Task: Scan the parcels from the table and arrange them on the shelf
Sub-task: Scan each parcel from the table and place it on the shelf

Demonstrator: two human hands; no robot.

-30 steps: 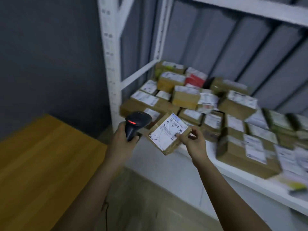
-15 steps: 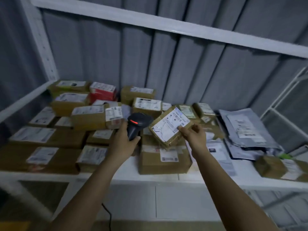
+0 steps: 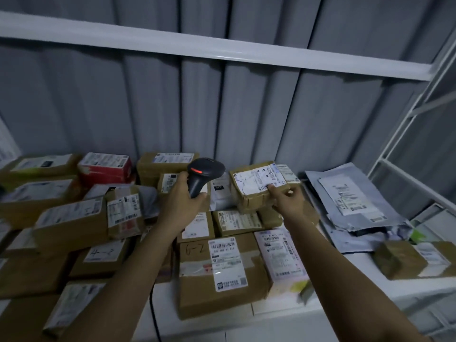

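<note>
My left hand (image 3: pixel 181 201) grips a black barcode scanner (image 3: pixel 201 175) with a red light on its head, held above the parcels on the shelf. My right hand (image 3: pixel 287 199) holds a small brown cardboard parcel (image 3: pixel 256 187) by its near right corner. A white shipping label with barcodes faces up on it. The parcel sits over other boxes at the back middle of the white shelf (image 3: pixel 404 286), tilted slightly; whether it rests on them I cannot tell.
Several labelled cardboard boxes crowd the shelf's left and middle, among them a large box marked 6-2 (image 3: pixel 222 272) and a red box (image 3: pixel 104 169). Grey mailer bags (image 3: pixel 352 198) lie at the right, a small box (image 3: pixel 407 259) in front. A white upper shelf beam (image 3: pixel 222 49) runs overhead.
The view swung from the table and shelf post to face the shelf. Both hands moved forward over the boxes, and the parcel went from tilted upward to lying flatter at the back.
</note>
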